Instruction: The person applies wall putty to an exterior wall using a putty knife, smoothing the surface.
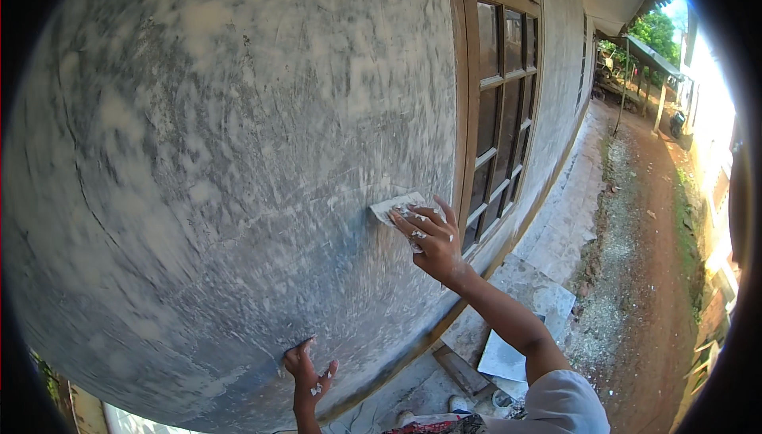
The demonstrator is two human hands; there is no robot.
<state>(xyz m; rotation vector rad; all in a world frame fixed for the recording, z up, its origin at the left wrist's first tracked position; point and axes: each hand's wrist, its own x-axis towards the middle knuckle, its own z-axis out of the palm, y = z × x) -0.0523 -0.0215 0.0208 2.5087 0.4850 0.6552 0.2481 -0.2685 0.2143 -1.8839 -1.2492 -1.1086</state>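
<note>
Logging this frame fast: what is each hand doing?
Left hand: open, fingertips on the wall, holding nothing.
Right hand: pressing a scraper flat against the wall.

A grey, patchy plastered wall (222,132) fills the left and centre. A brown wooden multi-pane window (498,109) sits in it to the right. The right hand (432,240) presses a flat white scraper (394,206) against the wall just left of the window frame. The left hand (308,370) touches the wall lower down. A reddish dirt path (651,220) runs along the right, beyond pale concrete slabs (548,259) at the wall's foot.
</note>
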